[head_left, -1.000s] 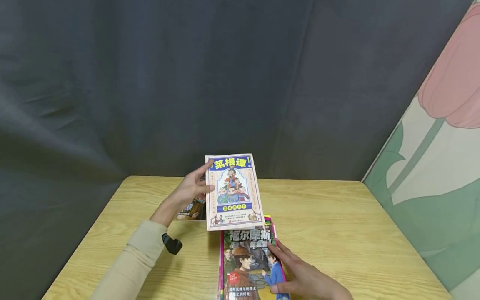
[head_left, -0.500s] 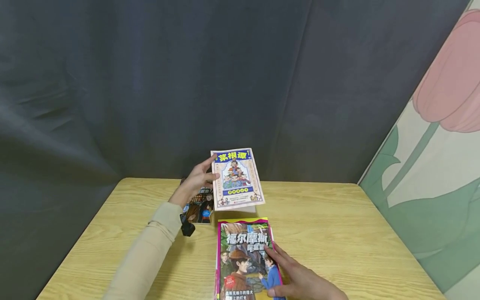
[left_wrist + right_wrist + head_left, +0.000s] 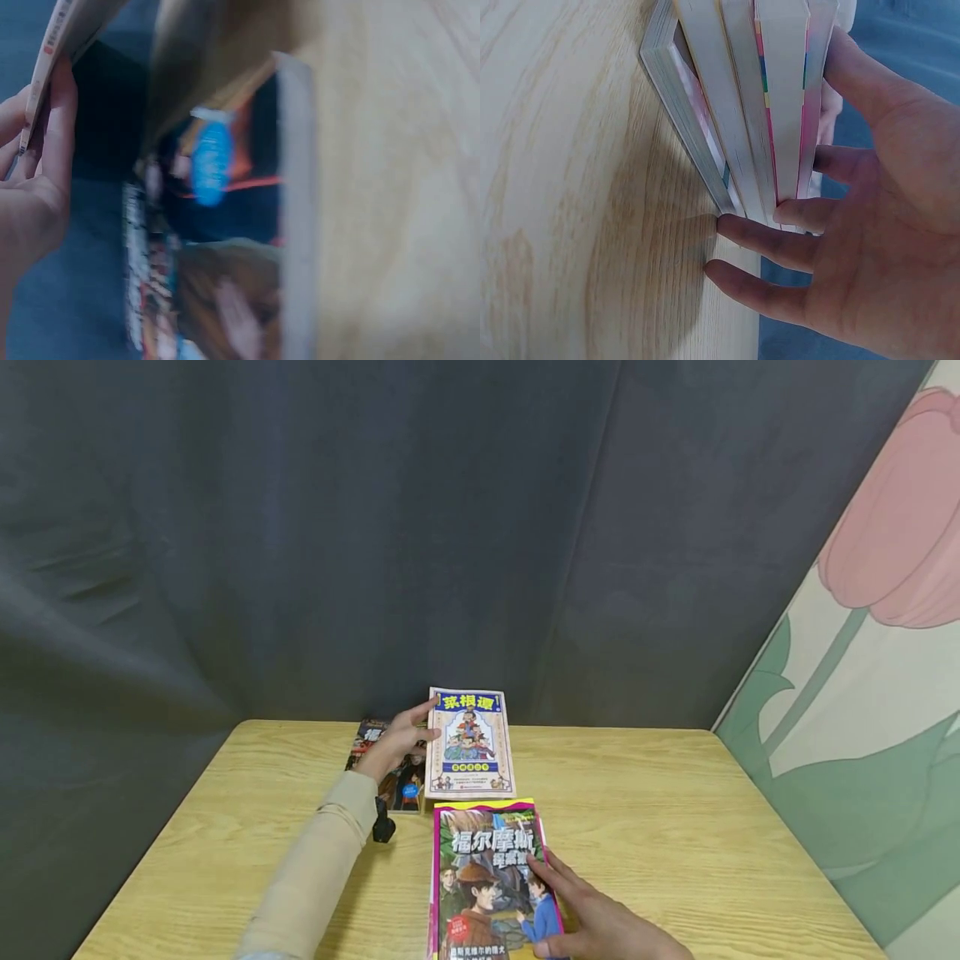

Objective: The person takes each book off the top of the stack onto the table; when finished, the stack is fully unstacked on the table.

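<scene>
My left hand pinches the left edge of a cream book with a blue title band and cartoon figures. In the left wrist view, fingers lie on both sides of that book. Beneath and left of the hand is a dark-covered book with a blue sticker, partly hidden by the hand and the cream book. At the front, my right hand rests along the right side of a pile of books topped by a pink-edged comic book. Its fingertips touch the page edges of the pile.
Everything lies on a light wooden table. A dark curtain hangs behind its far edge. On the right stands a panel painted with a pink tulip.
The cream book has moved back off the front pile, rising and then lowering beside the dark book, still in my left hand. My right hand has stayed at the pile.
</scene>
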`<act>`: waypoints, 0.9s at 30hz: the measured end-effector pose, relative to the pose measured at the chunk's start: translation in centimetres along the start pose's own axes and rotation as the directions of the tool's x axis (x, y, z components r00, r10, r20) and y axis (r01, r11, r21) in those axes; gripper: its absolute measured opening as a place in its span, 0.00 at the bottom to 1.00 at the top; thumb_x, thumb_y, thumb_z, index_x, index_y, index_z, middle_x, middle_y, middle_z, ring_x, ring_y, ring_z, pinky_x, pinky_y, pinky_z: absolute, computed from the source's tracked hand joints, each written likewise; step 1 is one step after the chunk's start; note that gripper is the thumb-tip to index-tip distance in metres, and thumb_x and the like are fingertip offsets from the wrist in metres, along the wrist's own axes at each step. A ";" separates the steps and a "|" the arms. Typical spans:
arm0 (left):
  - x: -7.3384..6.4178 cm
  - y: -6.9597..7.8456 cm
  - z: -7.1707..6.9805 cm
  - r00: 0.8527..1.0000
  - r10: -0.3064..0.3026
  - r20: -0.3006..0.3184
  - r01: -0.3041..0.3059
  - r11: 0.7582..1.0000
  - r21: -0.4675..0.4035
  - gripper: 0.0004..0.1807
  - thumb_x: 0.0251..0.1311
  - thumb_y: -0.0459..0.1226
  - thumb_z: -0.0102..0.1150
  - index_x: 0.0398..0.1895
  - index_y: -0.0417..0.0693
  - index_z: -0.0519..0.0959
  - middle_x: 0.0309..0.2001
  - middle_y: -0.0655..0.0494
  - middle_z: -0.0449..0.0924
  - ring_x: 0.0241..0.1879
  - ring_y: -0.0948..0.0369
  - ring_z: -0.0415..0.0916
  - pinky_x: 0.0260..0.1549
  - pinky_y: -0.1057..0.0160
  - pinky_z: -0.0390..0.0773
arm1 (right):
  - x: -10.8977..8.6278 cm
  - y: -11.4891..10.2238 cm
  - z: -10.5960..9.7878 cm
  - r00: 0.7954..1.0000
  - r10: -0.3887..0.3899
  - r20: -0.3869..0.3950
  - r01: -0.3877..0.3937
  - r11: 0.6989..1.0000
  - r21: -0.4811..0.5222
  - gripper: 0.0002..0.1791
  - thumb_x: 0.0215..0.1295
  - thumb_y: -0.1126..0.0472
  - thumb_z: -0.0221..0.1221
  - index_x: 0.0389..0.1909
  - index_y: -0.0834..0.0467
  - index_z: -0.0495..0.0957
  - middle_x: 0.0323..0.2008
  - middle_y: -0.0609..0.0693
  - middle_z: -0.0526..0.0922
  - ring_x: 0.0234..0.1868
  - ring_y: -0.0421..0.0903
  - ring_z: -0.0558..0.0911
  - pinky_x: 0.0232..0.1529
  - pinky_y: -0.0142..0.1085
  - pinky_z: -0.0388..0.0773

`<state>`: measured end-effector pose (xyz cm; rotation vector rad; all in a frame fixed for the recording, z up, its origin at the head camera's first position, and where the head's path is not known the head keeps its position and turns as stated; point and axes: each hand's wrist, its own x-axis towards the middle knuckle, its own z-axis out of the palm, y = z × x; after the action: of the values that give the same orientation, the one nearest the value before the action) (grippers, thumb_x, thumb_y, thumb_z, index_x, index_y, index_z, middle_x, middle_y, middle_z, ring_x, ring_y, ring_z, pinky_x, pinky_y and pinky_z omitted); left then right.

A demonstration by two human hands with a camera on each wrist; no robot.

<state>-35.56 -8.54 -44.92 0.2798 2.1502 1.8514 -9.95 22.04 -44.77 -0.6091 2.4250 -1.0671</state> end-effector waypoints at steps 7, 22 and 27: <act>0.4 -1.8 1.0 1.000 -0.025 -0.016 0.025 0.999 0.029 0.37 0.65 0.29 0.56 0.74 0.61 0.57 0.75 0.42 0.47 0.66 0.46 0.63 0.32 0.58 0.83 | -0.3 -0.3 -0.3 1.000 -0.009 -0.002 0.008 0.999 -0.046 0.50 0.61 0.44 0.63 0.77 0.51 0.45 0.75 0.64 0.41 0.70 0.71 0.50 0.58 0.65 0.65; -0.4 -0.3 2.4 1.000 0.030 0.001 -0.030 0.972 0.234 0.34 0.67 0.27 0.51 0.75 0.48 0.55 0.57 0.41 0.72 0.14 0.64 0.59 0.16 0.64 0.68 | -1.1 -1.1 -0.6 0.998 0.009 -0.056 -0.015 0.994 -0.104 0.50 0.59 0.40 0.63 0.76 0.47 0.48 0.75 0.63 0.41 0.69 0.73 0.52 0.56 0.70 0.63; 0.4 -0.2 3.0 1.000 0.004 0.013 -0.009 0.903 0.429 0.33 0.66 0.26 0.50 0.74 0.46 0.57 0.68 0.41 0.64 0.08 0.64 0.53 0.14 0.63 0.62 | -1.5 -1.4 -0.4 0.998 0.010 -0.070 -0.019 0.992 -0.125 0.50 0.58 0.38 0.62 0.76 0.48 0.48 0.75 0.62 0.42 0.68 0.73 0.54 0.55 0.70 0.64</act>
<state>-34.86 -5.64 -45.51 0.3877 2.5334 1.3502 -8.64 22.20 -43.18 -0.6029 2.5675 -0.9497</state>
